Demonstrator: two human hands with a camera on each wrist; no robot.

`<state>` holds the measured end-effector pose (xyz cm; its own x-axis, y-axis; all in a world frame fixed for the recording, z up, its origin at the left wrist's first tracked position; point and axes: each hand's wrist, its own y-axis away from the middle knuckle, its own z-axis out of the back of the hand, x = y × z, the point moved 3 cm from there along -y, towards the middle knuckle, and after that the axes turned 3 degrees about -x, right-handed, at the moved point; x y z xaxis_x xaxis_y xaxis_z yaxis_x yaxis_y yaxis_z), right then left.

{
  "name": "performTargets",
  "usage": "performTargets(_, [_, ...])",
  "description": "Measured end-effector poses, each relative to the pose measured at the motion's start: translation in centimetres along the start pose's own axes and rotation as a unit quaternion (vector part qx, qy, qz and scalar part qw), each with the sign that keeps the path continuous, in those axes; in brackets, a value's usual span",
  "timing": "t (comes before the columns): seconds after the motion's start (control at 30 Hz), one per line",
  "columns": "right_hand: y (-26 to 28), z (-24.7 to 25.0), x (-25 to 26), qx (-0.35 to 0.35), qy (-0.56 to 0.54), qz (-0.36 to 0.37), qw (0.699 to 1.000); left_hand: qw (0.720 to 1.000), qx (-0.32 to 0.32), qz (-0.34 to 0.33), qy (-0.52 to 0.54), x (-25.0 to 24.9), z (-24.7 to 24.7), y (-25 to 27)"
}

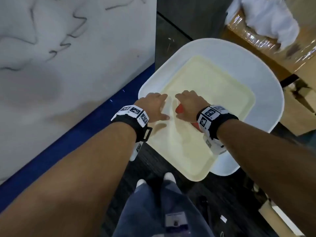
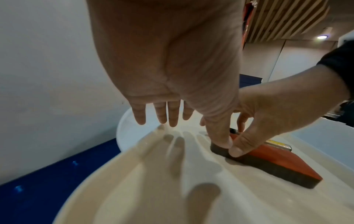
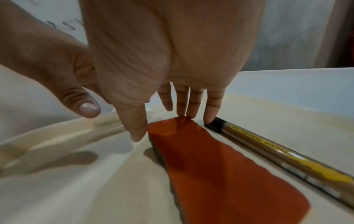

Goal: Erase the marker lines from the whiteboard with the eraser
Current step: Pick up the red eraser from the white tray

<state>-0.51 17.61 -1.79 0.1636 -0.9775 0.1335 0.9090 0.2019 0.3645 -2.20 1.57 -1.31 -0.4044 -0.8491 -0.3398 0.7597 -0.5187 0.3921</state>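
Observation:
The whiteboard [image 1: 68, 48] stands at the left with dark marker lines [image 1: 78, 23] across it. The eraser [image 3: 210, 166], orange on top with dark felt below, lies flat in a cream tray [image 1: 222, 100]. My right hand [image 1: 188, 103] pinches the eraser's far end, thumb on its side and fingers over the far edge. My left hand [image 1: 157, 106] hovers just left of it, fingers straight and holding nothing. In the left wrist view the left thumb sits close to the eraser [image 2: 277, 163]; I cannot tell whether they touch.
A marker pen [image 3: 287, 154] lies in the tray along the eraser's right side. The tray rests on a white rounded stand [image 1: 266, 93]. A blue band [image 1: 85, 125] runs under the whiteboard. Plastic-wrapped cartons [image 1: 256, 35] stand at the upper right. My legs [image 1: 153, 202] are below.

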Motion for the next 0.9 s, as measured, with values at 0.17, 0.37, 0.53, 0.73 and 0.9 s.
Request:
performTargets(0.17, [0.3,-0.9,-1.5,-0.016,-0.019,-0.027,0.999,1.0,0.007,-0.003,-0.017,-1.9,-1.4,-1.4])
performTargets(0.37, [0.0,-1.6,-1.8,-0.054,-0.088,-0.017,0.994,0.999,-0.04,-0.018,-0.013,-3.3,-1.8,-2.7])
performTargets(0.53, [-0.3,-2.1,-1.5,-0.052,-0.137,0.001,0.989,0.999,-0.029,-0.011,0.039,-3.8,-2.5,-2.9])
performTargets(0.73, [0.4,-1.4,-1.1,-0.022,-0.122,0.036,0.992,0.998,-0.044,0.005,0.054,-3.3,-2.9,-2.0])
performTargets(0.9, [1.0,0.0,-1.5,0.032,-0.011,0.037,0.999,0.996,-0.061,0.035,0.057,-2.2,-1.5,-0.3])
